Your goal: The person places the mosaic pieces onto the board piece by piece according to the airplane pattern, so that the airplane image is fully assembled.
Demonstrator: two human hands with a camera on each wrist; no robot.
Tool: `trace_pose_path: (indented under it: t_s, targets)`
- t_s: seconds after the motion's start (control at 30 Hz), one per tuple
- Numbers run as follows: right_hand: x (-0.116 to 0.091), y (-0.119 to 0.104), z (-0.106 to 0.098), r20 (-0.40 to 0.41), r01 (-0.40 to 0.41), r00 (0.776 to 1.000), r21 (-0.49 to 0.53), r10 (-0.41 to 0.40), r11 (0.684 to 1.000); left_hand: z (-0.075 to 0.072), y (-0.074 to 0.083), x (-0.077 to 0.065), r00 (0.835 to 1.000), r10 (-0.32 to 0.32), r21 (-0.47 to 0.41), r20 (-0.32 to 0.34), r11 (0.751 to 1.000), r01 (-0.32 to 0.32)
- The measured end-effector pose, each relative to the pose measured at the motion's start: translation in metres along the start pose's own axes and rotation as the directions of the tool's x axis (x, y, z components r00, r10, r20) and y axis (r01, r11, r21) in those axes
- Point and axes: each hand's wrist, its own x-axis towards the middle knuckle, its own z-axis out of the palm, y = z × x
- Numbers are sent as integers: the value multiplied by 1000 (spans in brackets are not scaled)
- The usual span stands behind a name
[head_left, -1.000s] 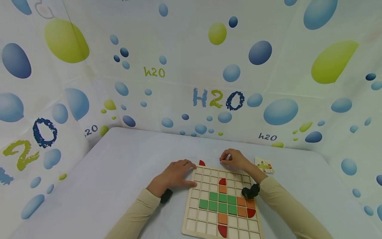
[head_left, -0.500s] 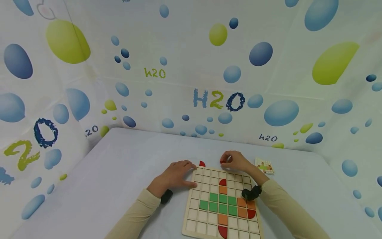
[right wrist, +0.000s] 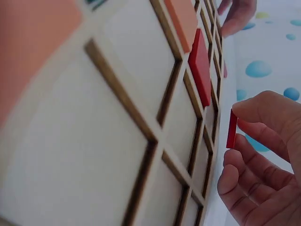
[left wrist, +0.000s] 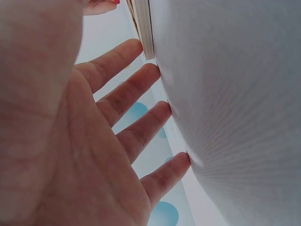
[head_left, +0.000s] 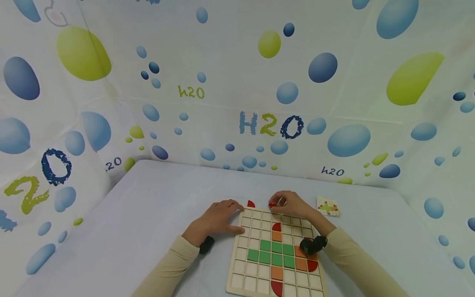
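A wooden grid board (head_left: 256,270) lies on the white table, its squares partly filled with green, orange and rounded red tiles. My left hand (head_left: 219,216) rests at the board's far left corner, fingers spread. In the left wrist view its straight fingers (left wrist: 134,87) touch the tabletop and the index finger meets the board edge (left wrist: 143,28). Just beyond the board's far edge, my right hand (head_left: 291,204) pinches a small red tile (right wrist: 232,129) between thumb and fingers. Another rounded red tile (head_left: 251,203) lies behind the board near my left hand.
A small card (head_left: 328,206) printed with a coloured grid pattern lies right of my right hand. Behind the table hangs a white curtain (head_left: 222,74) with blue and green spots. A dark wrist camera (head_left: 313,246) on the right arm hides some right-hand squares.
My right hand has shifted slightly left and nearer the board's far edge, still pinching the red tile. The left hand and the board have not visibly moved.
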Motion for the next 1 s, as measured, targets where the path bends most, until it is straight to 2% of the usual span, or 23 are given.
trace_pose_path:
  t_s: [0.3,0.57,0.77,1.0]
  targets:
    - [-5,-10,7,34,77,996,20,-78,997,-1,1,0,1000,-2,-2,5,1000,2]
    - [-7,-20,15,99,126,986,51,-131,991,-1,2,0,1000,-7,-15,7,1000,7]
    - [-9,-29,20,179,157,969,94,-172,983,1,1,0,1000,-12,-24,8,1000,12]
    - [-8,-33,25,237,229,939,117,-251,966,-1,0,0,1000,-9,-30,0,999,9]
